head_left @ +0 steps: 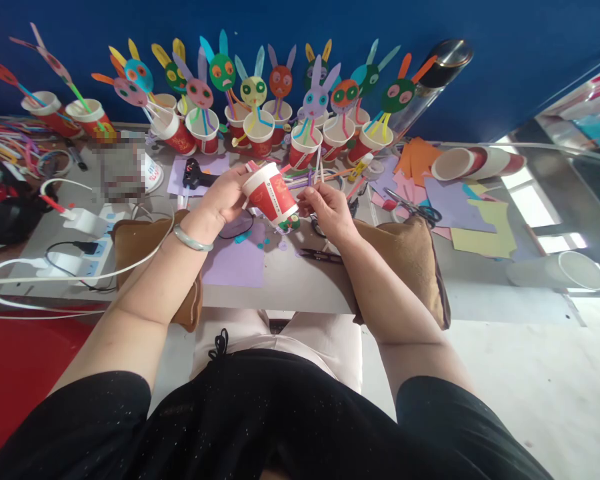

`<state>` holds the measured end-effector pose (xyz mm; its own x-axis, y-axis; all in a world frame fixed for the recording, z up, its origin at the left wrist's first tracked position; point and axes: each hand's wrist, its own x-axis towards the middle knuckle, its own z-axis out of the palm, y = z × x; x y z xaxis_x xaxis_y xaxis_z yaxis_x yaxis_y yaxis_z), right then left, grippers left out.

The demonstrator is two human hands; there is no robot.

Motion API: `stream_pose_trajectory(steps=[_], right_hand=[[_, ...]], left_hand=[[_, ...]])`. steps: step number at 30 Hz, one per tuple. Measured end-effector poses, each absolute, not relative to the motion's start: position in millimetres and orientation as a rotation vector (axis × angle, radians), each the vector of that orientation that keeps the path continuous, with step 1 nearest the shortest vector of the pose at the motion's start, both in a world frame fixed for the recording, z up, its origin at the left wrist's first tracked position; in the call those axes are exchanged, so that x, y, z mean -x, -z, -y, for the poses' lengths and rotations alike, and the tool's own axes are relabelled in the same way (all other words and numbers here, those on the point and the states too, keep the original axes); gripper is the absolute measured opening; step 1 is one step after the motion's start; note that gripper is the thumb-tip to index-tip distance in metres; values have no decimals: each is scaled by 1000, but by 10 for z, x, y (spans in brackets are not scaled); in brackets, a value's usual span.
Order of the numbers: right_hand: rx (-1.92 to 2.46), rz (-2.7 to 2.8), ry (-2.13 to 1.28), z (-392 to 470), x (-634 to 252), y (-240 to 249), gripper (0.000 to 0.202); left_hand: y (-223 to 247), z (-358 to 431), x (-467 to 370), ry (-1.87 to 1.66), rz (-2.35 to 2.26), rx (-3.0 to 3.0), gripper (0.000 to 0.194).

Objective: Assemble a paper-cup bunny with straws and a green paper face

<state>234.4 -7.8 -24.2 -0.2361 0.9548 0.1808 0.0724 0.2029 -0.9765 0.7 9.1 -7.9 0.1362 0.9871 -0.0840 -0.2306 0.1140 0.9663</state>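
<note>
A person's left hand (229, 192) grips a red cup (271, 193) near its rim, the cup tilted above the bench, while the right hand (333, 212) curls just beside its base, thumb and forefinger close together; whether they pinch anything cannot be told. Too hard a left squeeze could dent the thin wall; too loose a hold could let the cup slip. Snips (321, 256) lie just nearer the body than the right fingers, where a dropping wrist could catch them. Beyond both hands, crowded rabbit cups (259, 130) could topple from a long reach. A glue gun (196, 175) sits left of the left fingers, and a white cord (169, 233) crosses by that forearm, a likely snag.
</note>
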Motion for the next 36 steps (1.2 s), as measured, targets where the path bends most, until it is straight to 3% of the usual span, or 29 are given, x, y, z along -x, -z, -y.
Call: stream_pose_trajectory(steps=[11, 19, 29, 36], right_hand=[[1029, 1608, -1021, 129, -2330, 205, 66], [1025, 1709, -1034, 144, -2324, 228, 65], [998, 1730, -872, 237, -2262, 214, 48], [1044, 1713, -834, 274, -2242, 195, 47]], left_hand=[[111, -41, -51, -1247, -1058, -1304, 46], [42, 91, -68, -1122, -1005, -1570, 34], [23, 103, -100, -1086, -975, -1450, 27], [80, 70, -105, -1046, -939, -1326, 44]])
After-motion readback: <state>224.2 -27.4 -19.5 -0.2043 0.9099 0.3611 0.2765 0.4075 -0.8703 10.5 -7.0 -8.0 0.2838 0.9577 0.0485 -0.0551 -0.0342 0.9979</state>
